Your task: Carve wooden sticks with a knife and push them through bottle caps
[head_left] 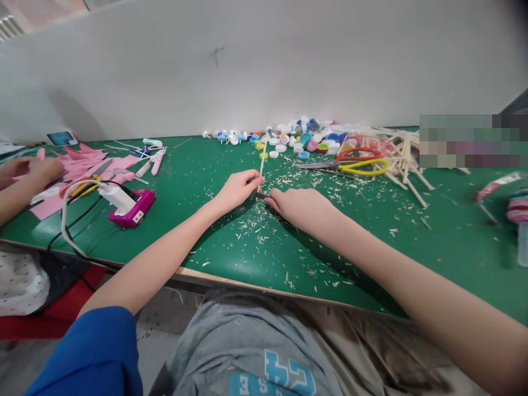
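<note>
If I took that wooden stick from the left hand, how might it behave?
The wooden stick looks thin, so it's probably light and could snap if bent. Its straight length beyond the left hand suggests it's fairly stiff.

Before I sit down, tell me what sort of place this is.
Probably a craft workspace: colorful plastic caps, loose wooden sticks and pink paper pieces lie on the green table.

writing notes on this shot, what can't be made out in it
All in head view:
Dark tool: rest hidden inside the right hand.
Small screen: content too small to read.
Pink bundle: blurred, cut off by right edge.
Co-worker's forearm: cut off by left edge.
</note>
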Demonstrator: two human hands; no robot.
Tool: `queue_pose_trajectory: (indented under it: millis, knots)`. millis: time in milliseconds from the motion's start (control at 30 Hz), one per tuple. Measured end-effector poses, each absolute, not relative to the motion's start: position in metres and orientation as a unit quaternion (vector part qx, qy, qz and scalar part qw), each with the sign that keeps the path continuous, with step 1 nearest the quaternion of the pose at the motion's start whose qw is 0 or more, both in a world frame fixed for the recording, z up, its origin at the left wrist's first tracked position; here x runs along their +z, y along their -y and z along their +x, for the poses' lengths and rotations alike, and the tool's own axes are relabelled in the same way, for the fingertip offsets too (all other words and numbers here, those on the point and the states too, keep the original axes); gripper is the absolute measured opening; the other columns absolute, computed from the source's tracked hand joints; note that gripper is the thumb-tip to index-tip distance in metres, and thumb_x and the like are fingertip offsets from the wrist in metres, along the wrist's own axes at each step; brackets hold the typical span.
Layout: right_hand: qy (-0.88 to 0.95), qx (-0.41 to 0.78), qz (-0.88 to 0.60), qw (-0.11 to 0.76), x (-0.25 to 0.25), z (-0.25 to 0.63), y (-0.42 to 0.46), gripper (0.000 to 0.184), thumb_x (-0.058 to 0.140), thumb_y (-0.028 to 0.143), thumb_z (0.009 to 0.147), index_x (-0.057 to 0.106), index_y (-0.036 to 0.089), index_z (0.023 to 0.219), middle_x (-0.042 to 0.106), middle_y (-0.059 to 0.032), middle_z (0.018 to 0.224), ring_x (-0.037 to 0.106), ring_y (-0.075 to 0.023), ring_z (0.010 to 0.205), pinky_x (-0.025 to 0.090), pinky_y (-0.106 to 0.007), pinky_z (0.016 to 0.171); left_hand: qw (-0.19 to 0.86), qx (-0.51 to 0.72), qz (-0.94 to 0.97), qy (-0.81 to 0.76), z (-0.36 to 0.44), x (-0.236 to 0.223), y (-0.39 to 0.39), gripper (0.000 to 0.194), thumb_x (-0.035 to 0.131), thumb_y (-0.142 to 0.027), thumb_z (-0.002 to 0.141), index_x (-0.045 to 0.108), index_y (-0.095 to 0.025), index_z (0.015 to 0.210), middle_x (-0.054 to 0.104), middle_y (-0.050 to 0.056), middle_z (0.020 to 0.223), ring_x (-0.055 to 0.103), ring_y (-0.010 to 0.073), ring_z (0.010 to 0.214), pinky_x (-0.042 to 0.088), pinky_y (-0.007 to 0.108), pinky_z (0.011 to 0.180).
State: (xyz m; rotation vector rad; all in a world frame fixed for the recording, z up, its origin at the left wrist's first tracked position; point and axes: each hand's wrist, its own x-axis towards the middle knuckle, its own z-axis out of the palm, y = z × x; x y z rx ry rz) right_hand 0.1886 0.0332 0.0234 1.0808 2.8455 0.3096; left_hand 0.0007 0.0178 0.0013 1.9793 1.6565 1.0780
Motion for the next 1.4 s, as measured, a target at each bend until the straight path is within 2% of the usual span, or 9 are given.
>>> queue_pose_trajectory:
  millis: [733, 1033, 1200, 1400]
  knots:
    - [-0.934, 0.021, 0.354, 0.052, 0.029, 0.187, -0.032, 0.044, 0.023, 0.041, 0.102, 0.060, 0.016, 0.104, 0.064, -0.0101, 0.087, 0.063, -0.0221, 0.080, 0.044, -0.032, 0.069, 0.148, 0.368, 0.728, -0.559, 0.003, 0.005, -0.015, 0.021, 0.048, -0.033, 0.093, 0.056, -0.019, 0.079, 0.066, -0.003, 0.073, 0.053, 0.0103, 0.065, 0.039, 0.024, 0.068]
    - [-0.931, 0.026, 0.362, 0.043, 0.027, 0.190, -0.031, 0.047, 0.022, 0.045, 0.102, 0.059, 0.016, 0.103, 0.063, -0.0098, 0.084, 0.063, -0.0219, 0.078, 0.040, -0.030, 0.064, 0.150, 0.386, 0.712, -0.568, -0.003, 0.001, -0.017, 0.022, 0.049, -0.036, 0.093, 0.057, -0.019, 0.082, 0.065, -0.003, 0.072, 0.053, 0.0101, 0.065, 0.039, 0.024, 0.067]
    - [-0.931, 0.046, 0.361, 0.035, 0.027, 0.194, -0.029, 0.047, 0.022, 0.047, 0.102, 0.058, 0.018, 0.107, 0.062, -0.0083, 0.081, 0.062, -0.0216, 0.077, 0.037, -0.029, 0.063, 0.186, 0.408, 0.705, -0.549, -0.002, -0.003, -0.019, 0.015, 0.051, -0.035, 0.092, 0.055, -0.020, 0.092, 0.064, -0.003, 0.073, 0.057, 0.0102, 0.068, 0.041, 0.024, 0.070]
    - [-0.933, 0.079, 0.348, 0.036, 0.030, 0.200, -0.031, 0.039, 0.024, 0.044, 0.102, 0.054, 0.024, 0.117, 0.064, -0.0049, 0.088, 0.061, -0.0199, 0.076, 0.036, -0.027, 0.063, 0.204, 0.420, 0.693, -0.549, 0.000, 0.001, -0.017, 0.015, 0.053, -0.034, 0.090, 0.054, -0.020, 0.088, 0.064, -0.002, 0.075, 0.058, 0.0106, 0.071, 0.043, 0.025, 0.072]
